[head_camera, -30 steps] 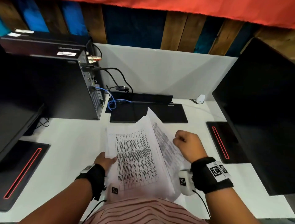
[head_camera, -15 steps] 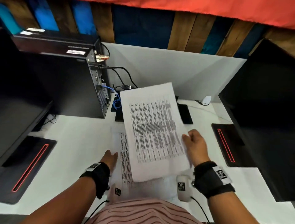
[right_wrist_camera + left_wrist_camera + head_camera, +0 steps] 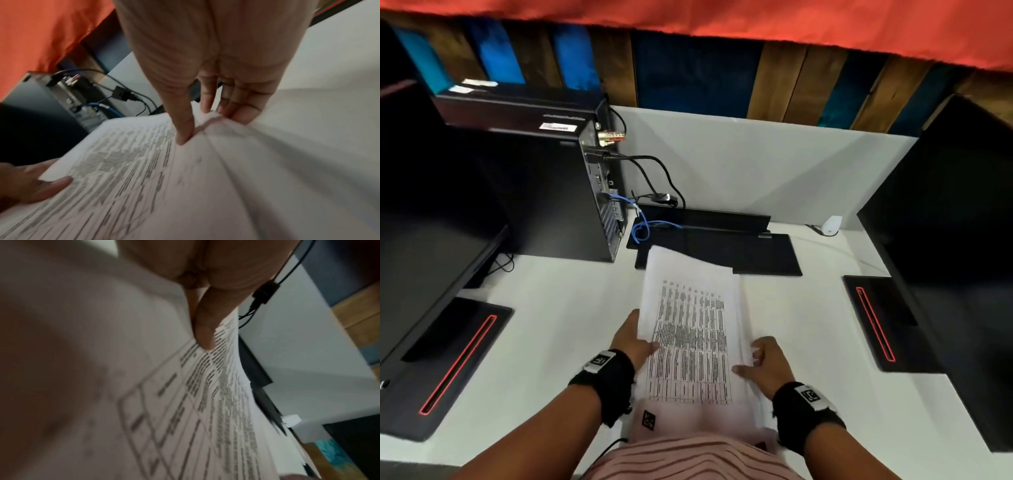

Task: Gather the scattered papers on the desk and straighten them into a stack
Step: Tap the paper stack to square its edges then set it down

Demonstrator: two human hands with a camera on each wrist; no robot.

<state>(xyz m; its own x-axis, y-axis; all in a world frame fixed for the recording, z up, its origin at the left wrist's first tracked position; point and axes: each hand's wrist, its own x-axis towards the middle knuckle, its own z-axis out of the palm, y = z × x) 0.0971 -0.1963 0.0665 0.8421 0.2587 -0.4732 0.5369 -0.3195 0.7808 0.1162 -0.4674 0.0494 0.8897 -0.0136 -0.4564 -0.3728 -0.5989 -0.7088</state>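
Papers (image 3: 690, 342) held as one bundle btwn both hands, centre of white desk (image 3: 558, 308), just in front of person's torso. Top sheet printed w/ a dense table, text side up; far end of bundle lifts and curls toward a flat black base (image 3: 756, 250) at the back. Sheet edges on the right side fan out unevenly, not squared.

Left hand (image 3: 631, 339): at left long edge of bundle, thumb (image 3: 203, 331) laid on top of printed sheet, remaining fingers hidden beneath the paper. Pinching grip on the edge.

Right hand (image 3: 765, 363): at right long edge, thumb (image 3: 183, 123) pressing down on top sheet, fingers (image 3: 240, 110) curled onto the fanned edges beside it. Paper creases where thumb and fingers meet. Also a pinch hold.

Black wrist bands w/ marker tags on both forearms.

Surroundings: black PC tower (image 3: 551, 192) left-rear w/ black and blue cables (image 3: 643, 229) trailing from its back panel. Black monitor (image 3: 955, 240) at right, its base w/ red light strip (image 3: 875, 325) on desk; similar red-lit base (image 3: 458, 363) at left. Small white object (image 3: 831, 225) near rear divider; what it is can't be told. Wrist views blurred.
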